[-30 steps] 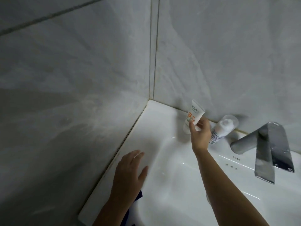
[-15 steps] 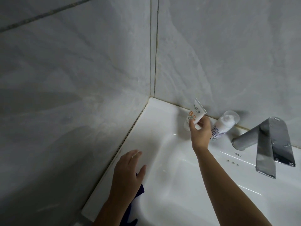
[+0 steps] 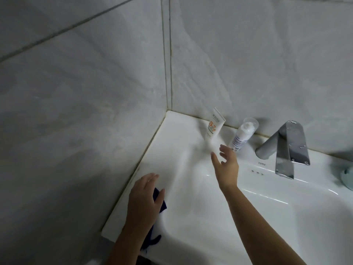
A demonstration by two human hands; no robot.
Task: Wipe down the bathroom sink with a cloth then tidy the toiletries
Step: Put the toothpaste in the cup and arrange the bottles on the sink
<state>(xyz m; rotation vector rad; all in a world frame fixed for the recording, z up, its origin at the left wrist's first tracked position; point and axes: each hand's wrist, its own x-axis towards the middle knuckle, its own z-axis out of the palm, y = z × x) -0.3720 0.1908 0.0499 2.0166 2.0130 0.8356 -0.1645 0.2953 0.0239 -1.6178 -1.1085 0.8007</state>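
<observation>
A white tube with orange print [image 3: 213, 124] stands on its cap on the back ledge of the white sink [image 3: 183, 150], leaning toward the wall. Beside it on the right stands a white bottle with a clear cap [image 3: 242, 136]. My right hand [image 3: 226, 165] hovers just below both, fingers spread, holding nothing. My left hand [image 3: 144, 196] lies flat on the sink's left rim, pressing on a dark blue cloth [image 3: 160, 200] that shows under the palm and wrist.
A chrome faucet [image 3: 284, 150] stands at the back right of the sink. A pale green object [image 3: 346, 177] sits at the right edge. Grey tiled walls meet in a corner behind the sink and close in the left side.
My right hand has let go of the tube and drawn back toward me. The tube now stands alone on the ledge. My left hand stays on the cloth.
</observation>
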